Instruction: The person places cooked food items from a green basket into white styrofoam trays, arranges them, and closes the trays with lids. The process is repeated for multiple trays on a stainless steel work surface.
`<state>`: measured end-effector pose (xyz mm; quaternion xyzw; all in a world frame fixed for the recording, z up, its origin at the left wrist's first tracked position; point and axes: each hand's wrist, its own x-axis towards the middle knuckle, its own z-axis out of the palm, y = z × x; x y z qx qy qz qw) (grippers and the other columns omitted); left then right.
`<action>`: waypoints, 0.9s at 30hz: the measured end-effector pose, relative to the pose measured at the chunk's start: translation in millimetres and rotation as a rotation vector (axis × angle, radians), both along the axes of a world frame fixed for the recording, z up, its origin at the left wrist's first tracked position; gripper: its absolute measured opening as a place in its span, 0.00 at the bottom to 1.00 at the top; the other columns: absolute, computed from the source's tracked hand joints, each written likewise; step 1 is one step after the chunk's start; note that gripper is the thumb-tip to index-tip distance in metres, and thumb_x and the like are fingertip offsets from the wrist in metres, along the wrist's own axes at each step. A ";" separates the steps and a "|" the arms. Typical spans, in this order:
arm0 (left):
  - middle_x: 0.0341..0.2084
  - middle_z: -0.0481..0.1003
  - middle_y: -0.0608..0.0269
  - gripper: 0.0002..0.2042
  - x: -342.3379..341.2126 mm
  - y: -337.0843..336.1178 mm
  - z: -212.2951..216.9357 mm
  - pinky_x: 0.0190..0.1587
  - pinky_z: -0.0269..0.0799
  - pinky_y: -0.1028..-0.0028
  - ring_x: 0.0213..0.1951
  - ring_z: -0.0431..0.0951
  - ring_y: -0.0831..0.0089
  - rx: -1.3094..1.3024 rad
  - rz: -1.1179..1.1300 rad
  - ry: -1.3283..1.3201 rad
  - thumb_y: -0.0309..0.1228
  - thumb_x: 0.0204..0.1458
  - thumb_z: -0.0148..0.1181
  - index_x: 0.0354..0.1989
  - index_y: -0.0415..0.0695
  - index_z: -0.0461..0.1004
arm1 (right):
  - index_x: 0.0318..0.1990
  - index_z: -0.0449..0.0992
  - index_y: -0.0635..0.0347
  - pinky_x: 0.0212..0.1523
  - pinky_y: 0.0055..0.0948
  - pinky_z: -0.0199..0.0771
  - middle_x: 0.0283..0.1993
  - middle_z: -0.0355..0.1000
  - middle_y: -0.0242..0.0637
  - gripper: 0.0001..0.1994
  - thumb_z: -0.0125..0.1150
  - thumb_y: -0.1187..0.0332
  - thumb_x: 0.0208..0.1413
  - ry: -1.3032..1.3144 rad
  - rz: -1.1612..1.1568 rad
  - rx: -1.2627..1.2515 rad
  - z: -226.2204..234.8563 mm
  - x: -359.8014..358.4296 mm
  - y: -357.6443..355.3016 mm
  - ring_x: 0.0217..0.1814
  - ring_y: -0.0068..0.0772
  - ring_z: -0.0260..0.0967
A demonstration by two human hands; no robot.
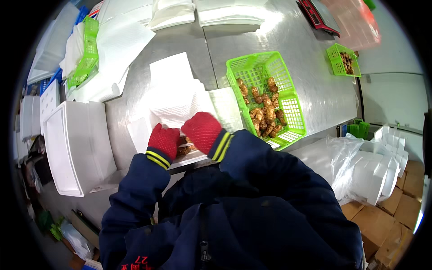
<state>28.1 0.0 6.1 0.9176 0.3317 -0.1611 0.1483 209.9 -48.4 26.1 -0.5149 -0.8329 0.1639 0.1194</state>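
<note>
My left hand [164,140], in a red knit glove, is closed at the near edge of a white paper sheet [173,105]. Close beside it, my right hand [201,131], gloved the same way, is also closed on the paper; its fingertips are hidden. The paper lines a container whose walls are mostly covered. Under and between my hands show some brown knobbly pieces [183,147], like mushrooms. To the right stands a green plastic basket [292,108] with several such brown pieces [268,112] in it.
On the left stands a white foam box [83,146]. Paper stacks [231,13] lie at the back of the steel table [319,90]. A red-framed scale [319,18] and a small green basket [335,60] are far right. Foam boxes in clear plastic [360,173] and cartons [375,225] stand lower right.
</note>
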 end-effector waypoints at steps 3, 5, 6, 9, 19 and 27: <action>0.41 0.76 0.53 0.17 -2.1 -3.5 0.4 0.56 0.63 0.59 0.43 0.75 0.57 0.149 0.032 -0.147 0.36 0.51 0.56 0.49 0.42 0.71 | 0.35 0.75 0.56 0.38 0.43 0.71 0.32 0.74 0.43 0.08 0.52 0.66 0.49 0.099 -0.499 0.410 -8.8 78.4 5.1 0.35 0.44 0.72; 0.42 0.76 0.52 0.16 5.7 5.0 8.6 0.50 0.68 0.60 0.43 0.76 0.57 0.143 0.095 -0.285 0.35 0.53 0.56 0.48 0.41 0.72 | 0.41 0.76 0.56 0.43 0.44 0.72 0.38 0.75 0.42 0.13 0.57 0.69 0.46 -0.213 -0.855 0.118 -61.5 157.2 1.1 0.42 0.49 0.71; 0.40 0.76 0.52 0.14 -0.6 7.0 8.2 0.46 0.70 0.60 0.40 0.76 0.55 0.205 0.130 -0.473 0.30 0.52 0.58 0.47 0.42 0.72 | 0.39 0.75 0.52 0.41 0.48 0.71 0.37 0.75 0.41 0.14 0.61 0.63 0.42 -0.451 -0.966 -0.090 -33.8 154.7 4.3 0.43 0.52 0.69; 0.36 0.76 0.50 0.14 2.5 17.1 17.0 0.39 0.72 0.61 0.38 0.76 0.51 0.210 0.188 -0.647 0.25 0.51 0.58 0.47 0.44 0.72 | 0.37 0.75 0.49 0.38 0.50 0.70 0.38 0.75 0.41 0.13 0.63 0.61 0.40 -0.669 -0.923 -0.124 -87.7 195.6 -7.3 0.44 0.55 0.68; 0.31 0.79 0.63 0.07 -6.3 -9.0 -8.2 0.67 0.46 0.56 0.39 0.78 0.69 0.184 0.019 -0.050 0.33 0.49 0.56 0.33 0.47 0.77 | 0.37 0.74 0.53 0.39 0.40 0.69 0.30 0.73 0.38 0.10 0.59 0.66 0.45 0.082 -0.019 0.150 8.8 22.9 15.4 0.42 0.43 0.71; 0.33 0.79 0.62 0.08 -9.5 -10.0 -14.2 0.67 0.47 0.58 0.41 0.78 0.66 0.181 0.022 -0.091 0.29 0.47 0.54 0.35 0.48 0.77 | 0.35 0.78 0.53 0.43 0.38 0.67 0.34 0.76 0.37 0.08 0.57 0.69 0.46 -0.239 0.214 -0.050 -11.7 5.0 31.1 0.43 0.40 0.70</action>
